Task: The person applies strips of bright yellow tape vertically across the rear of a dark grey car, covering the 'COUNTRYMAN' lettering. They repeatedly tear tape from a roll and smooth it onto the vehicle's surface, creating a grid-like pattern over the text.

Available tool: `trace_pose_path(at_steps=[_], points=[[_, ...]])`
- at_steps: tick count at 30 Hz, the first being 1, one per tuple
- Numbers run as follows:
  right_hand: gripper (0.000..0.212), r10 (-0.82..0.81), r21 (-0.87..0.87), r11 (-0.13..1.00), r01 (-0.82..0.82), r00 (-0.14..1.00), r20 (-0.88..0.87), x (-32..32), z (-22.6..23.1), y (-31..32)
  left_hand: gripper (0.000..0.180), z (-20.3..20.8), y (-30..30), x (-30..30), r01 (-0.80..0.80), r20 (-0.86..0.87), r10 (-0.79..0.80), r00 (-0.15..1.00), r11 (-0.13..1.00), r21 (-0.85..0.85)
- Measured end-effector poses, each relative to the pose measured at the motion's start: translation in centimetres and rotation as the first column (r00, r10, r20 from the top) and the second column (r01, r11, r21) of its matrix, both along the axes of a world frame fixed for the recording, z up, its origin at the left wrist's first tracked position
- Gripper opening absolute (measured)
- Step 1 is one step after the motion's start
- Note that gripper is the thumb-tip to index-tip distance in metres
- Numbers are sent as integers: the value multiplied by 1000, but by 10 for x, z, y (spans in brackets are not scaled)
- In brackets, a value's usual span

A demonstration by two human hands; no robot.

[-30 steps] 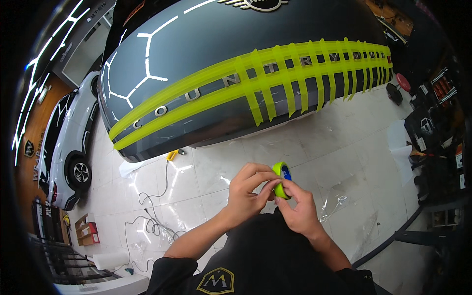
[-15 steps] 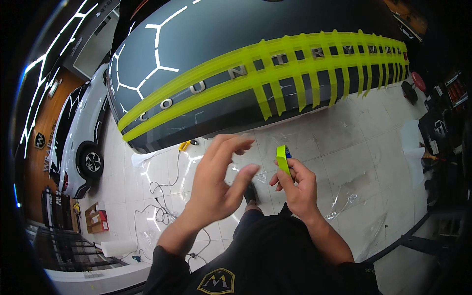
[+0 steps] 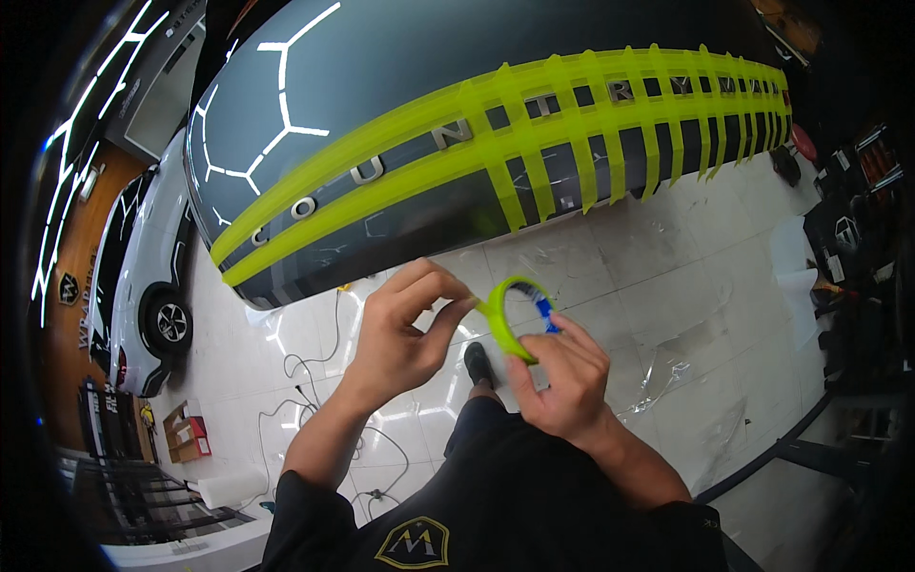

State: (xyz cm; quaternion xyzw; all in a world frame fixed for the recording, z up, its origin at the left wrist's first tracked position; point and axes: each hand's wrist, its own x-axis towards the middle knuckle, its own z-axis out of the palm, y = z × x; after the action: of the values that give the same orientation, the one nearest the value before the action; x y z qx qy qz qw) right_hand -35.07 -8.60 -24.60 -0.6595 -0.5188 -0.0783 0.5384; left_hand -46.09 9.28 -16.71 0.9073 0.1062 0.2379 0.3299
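Note:
A roll of yellow-green masking tape (image 3: 498, 322) is gripped at its lower right rim by my right hand (image 3: 570, 379); a blue patch shows inside its ring. My left hand (image 3: 400, 334) pinches the tape's free end between thumb and forefinger, just left of the roll. Beyond both hands lies a dark glossy car panel (image 3: 381, 243) with raised metal letters (image 3: 367, 171) in a row. Long strips of the same tape (image 3: 315, 216) run above and below the letters. Several short crosswise strips (image 3: 538, 186) separate the letters from the middle to the right, their ends hanging over the lower part.
Below the panel, clear plastic film (image 3: 667, 381) and dark cables (image 3: 286, 405) lie on the pale tiled floor (image 3: 610, 305). A white car (image 3: 152, 276) stands at the left, near an open cardboard box (image 3: 187, 434). Dark equipment (image 3: 843, 234) lines the right side.
My left hand has closed from an open curl into a pinch on the tape's end. The roll has turned to show its open ring and come nearer the left hand.

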Motion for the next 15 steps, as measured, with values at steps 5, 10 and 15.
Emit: trace_pose_path(at_steps=[5, 10, 15], points=[[15, 12, -59, 998, -36, 931, -364, -7, -11, 16, 16, 25, 6, -9, 43, 4, -45, 999, 965, 257], [19, 68, -34, 995, -93, 894, -442, -2, -15, 35, 20, 75, 24, -6, 170, 81, -253, 964, 822, 544], [24, 36, 199, 979, 33, 942, -335, -16, -1, 55, 18, 112, 73, 16, 10, 128, -102, 986, 819, 574]])
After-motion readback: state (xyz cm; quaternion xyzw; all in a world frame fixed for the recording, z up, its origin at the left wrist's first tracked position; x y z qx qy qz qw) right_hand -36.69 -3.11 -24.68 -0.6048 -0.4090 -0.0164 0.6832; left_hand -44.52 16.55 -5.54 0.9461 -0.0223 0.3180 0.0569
